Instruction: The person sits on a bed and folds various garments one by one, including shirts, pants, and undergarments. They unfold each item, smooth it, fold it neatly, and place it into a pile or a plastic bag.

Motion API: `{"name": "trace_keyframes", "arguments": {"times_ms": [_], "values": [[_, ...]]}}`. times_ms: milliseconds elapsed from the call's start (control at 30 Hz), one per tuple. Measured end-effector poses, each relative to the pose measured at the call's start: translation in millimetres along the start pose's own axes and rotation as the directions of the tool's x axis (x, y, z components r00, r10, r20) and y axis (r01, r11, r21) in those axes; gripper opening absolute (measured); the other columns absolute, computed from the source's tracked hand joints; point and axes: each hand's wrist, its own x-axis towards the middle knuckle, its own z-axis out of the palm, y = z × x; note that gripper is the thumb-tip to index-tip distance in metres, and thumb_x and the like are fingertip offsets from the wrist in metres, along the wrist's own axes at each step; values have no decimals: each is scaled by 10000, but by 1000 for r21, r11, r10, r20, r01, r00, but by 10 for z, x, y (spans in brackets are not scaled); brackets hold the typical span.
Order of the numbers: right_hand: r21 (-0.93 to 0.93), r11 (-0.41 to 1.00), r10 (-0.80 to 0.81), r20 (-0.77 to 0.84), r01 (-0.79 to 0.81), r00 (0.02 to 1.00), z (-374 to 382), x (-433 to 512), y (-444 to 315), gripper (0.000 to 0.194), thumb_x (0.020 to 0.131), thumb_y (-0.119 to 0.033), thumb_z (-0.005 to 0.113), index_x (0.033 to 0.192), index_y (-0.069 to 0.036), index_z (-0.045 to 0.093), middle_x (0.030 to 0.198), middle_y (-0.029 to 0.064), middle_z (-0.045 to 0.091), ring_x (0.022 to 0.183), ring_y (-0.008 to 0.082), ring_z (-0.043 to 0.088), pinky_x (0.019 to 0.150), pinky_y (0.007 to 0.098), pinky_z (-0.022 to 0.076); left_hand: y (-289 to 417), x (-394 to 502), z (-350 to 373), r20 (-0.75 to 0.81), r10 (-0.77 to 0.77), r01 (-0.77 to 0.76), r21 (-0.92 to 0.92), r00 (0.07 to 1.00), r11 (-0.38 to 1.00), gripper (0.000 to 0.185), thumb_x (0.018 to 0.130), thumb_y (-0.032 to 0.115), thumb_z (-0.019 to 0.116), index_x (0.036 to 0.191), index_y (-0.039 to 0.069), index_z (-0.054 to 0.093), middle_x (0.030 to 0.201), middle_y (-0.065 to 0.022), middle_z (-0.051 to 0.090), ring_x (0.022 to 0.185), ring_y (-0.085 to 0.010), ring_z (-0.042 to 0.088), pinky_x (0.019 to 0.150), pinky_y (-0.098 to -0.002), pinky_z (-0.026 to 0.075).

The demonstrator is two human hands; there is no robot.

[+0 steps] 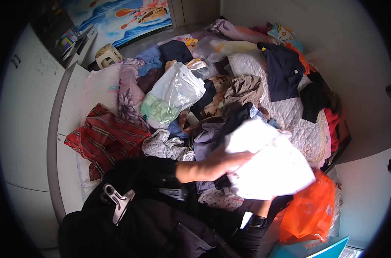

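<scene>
A white cloth (pixel 273 164), folded and overexposed by strong light, is held up in front of me. My left hand (pixel 232 163) grips its left side, with the thumb lying over it. My right hand (pixel 263 208) comes up from below and supports the cloth; its fingers are mostly hidden behind it. A dark watch (pixel 257 221) is on the right wrist. Beneath the cloth lie a grey-purple garment (pixel 205 142) and a patterned pale cloth (pixel 219 198). A black-and-white printed garment (pixel 166 146) is heaped left of my left hand.
Clothes cover the bed around a clear plastic bag (pixel 172 96). A red plaid garment (pixel 106 137) lies left; an orange plastic bag (pixel 311 209) stands right. Dark trousers (pixel 282 71) rest on a quilted cover (pixel 294 113). A metal clip (pixel 118 203) is on my black clothing. A white wardrobe (pixel 24 106) flanks the bed.
</scene>
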Motion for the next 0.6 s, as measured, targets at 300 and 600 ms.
{"name": "trace_keyframes", "arguments": {"times_ms": [300,600], "values": [[252,966,112,-239,-49,965,245,9,-202,666,1061,-527,376,1471,-4,409,1422,165,519,1289,323,538,1063,496,469,-1256,1106,-1227,-180,284,21,874,942,486,482,985,218,657,1398,44,481,1213,-152,579,984,-229,637,833,-338,548],[-172,981,12,-411,-91,911,563,-84,145,855,946,-113,730,1573,-62,152,1465,195,421,1255,279,533,1047,430,479,-1145,780,-3456,-241,133,271,912,961,-308,772,800,220,700,1498,66,407,1503,-238,370,1397,-423,357,1169,-553,263]]}}
